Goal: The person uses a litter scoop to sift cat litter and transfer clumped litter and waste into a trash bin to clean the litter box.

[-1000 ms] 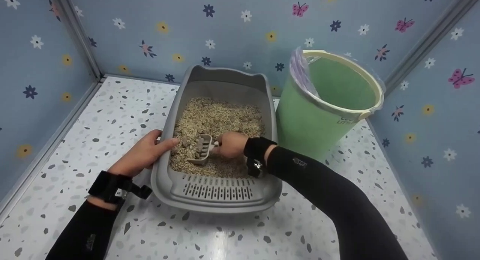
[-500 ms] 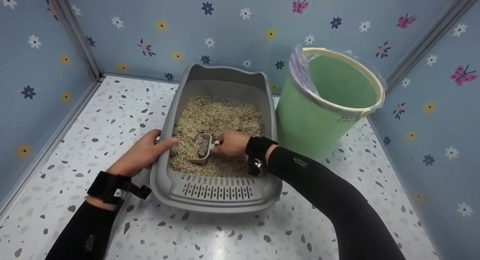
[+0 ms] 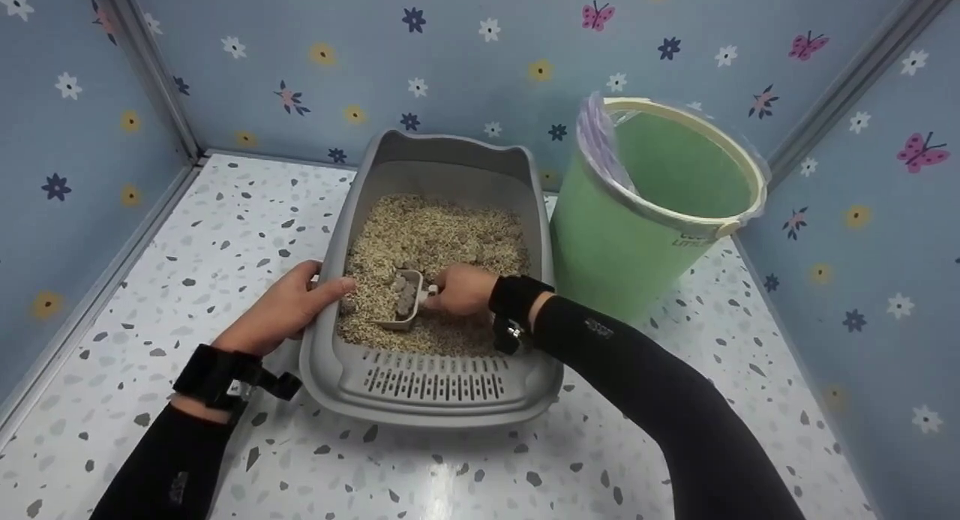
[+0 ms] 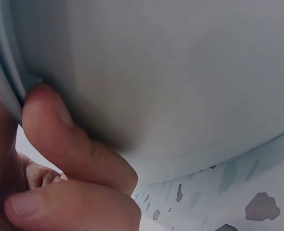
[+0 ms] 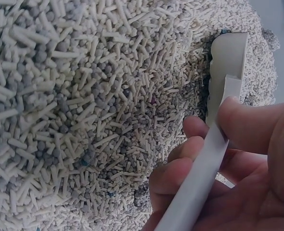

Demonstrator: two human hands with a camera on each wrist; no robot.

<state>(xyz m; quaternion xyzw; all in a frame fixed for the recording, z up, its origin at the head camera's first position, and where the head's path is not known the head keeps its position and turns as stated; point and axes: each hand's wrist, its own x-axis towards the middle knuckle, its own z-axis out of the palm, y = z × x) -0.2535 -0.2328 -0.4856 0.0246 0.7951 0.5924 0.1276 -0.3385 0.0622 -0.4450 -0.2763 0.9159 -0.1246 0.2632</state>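
From the head view, a grey litter box (image 3: 431, 385) sits on the speckled tabletop (image 3: 225, 227), filled with pale litter (image 3: 442, 231). The right hand (image 3: 461, 289) reaches in over the box, its grip clenched round the handle of a small grey scoop (image 3: 401, 306), which is loaded with a few dark clumps (image 3: 405, 293) and sits low in the litter near the left wall. The left hand (image 3: 281, 310) grasps that wall's rim, thumb over the top edge. Just right of the box stands a green bin (image 3: 637, 227) with a clear liner, tilted toward the person. In the left wrist view, the curled fingers (image 4: 79, 144) press against the smooth outer wall of the box (image 4: 180, 72), with a fingertip tucked under the rim, above the speckled surface (image 4: 257, 202). The right wrist view shows the scoop's handle (image 5: 204, 159) pinched between thumb and folded fingers of that hand (image 5: 248, 159), and the scoop's bowl edge-on against mixed pellets and granules (image 5: 84, 96); the load itself is hidden here. As a judgement, the likeliest slip is clumps rolling off the shallow, heaped scoop if it tips or jerks while lifted, scattering them back into the litter or onto the tabletop. A loose grasp on the thin handle could let it twist. If the steadying hand eases, the light box may skid.
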